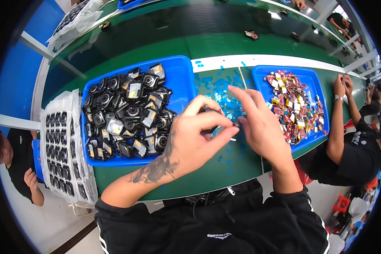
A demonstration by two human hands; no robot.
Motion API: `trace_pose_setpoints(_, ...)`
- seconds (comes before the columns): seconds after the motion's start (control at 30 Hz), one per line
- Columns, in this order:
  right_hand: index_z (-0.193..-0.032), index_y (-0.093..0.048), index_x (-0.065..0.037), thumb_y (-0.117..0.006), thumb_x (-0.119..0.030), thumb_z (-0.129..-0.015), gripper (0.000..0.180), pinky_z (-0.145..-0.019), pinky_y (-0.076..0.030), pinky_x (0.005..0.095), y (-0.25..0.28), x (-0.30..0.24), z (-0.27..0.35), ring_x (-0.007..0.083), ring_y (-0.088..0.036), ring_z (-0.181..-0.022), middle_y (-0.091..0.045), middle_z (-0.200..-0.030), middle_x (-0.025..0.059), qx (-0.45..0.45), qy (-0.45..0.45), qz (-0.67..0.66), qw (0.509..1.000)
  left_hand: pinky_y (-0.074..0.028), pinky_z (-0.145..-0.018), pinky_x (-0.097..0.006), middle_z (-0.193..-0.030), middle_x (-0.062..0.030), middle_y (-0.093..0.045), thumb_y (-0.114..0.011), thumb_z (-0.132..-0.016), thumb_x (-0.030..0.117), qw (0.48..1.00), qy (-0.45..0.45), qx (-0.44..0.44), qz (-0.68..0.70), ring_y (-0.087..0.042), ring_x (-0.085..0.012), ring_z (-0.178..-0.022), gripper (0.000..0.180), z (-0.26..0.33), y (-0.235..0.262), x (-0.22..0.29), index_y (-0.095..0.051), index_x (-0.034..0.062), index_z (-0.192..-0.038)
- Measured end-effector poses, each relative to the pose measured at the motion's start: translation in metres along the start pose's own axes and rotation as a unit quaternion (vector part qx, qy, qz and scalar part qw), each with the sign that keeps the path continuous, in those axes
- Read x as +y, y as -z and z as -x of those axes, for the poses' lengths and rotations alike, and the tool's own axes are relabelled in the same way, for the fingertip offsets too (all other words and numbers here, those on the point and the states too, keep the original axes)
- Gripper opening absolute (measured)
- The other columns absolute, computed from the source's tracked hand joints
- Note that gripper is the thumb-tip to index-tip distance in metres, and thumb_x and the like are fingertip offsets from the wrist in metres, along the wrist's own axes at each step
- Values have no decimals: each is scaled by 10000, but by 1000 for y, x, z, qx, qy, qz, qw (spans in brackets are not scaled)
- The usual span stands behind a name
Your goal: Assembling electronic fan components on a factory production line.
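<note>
My left hand is closed round a dark watch case, which its fingers partly cover. Close beside its thumb tip is my right hand, fingers apart and the index finger stretched out. A small dark bit shows between the two hands, too small to name. To the left, a blue tray holds a heap of black watch cases. A second blue tray on the right carries a pile of small red, yellow and white electronic parts. Scraps of blue film lie on the green table between the trays.
White foam trays with rows of watch cases stack up at the far left. Beyond a white rail runs a green conveyor belt carrying a few loose parts. One person works at the right, another at the left.
</note>
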State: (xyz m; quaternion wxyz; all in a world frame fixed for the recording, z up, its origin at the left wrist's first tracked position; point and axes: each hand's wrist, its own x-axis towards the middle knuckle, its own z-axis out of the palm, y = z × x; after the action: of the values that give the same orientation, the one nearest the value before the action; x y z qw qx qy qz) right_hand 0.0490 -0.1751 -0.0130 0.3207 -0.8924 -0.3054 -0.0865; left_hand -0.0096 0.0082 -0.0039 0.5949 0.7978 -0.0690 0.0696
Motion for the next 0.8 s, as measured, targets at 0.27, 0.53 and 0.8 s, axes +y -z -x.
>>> trace_pose_setpoints(0.27, -1004, -663, 12, -616, 62, -872, 149, -709, -507, 240, -2, -17, 8, 114, -625, -814, -652, -899, 69, 44, -38, -334, 941, -495, -749, -275, -983, -87, -611, -704, -810, -6, 997, -51, 16, 48, -608, -147, -867, 177, -3, -6, -14, -676, 2, -985)
trace_pose_setpoints(0.53, -997, -687, 37, -618, 65, -865, 152, -692, -490, 236, 7, -26, 9, 126, -626, -774, -644, -867, 82, 23, -103, -365, 925, -488, -897, -311, -1238, -178, -585, -453, -1012, 113, 875, 158, 76, 451, -609, -210, -1046, 332, -12, -1, -12, -459, -42, -1306)
trace_pose_setpoints(0.8, -977, -687, -3, -712, 44, -806, 179, -571, -434, 214, -13, -38, -4, 64, -513, -610, -634, -746, 27, 63, -96, -290, 950, -475, -966, -289, -1215, -121, -619, -515, -987, 67, 916, 179, 27, 359, -592, -152, -1109, 364, -2, -3, -8, -512, -73, -1323)
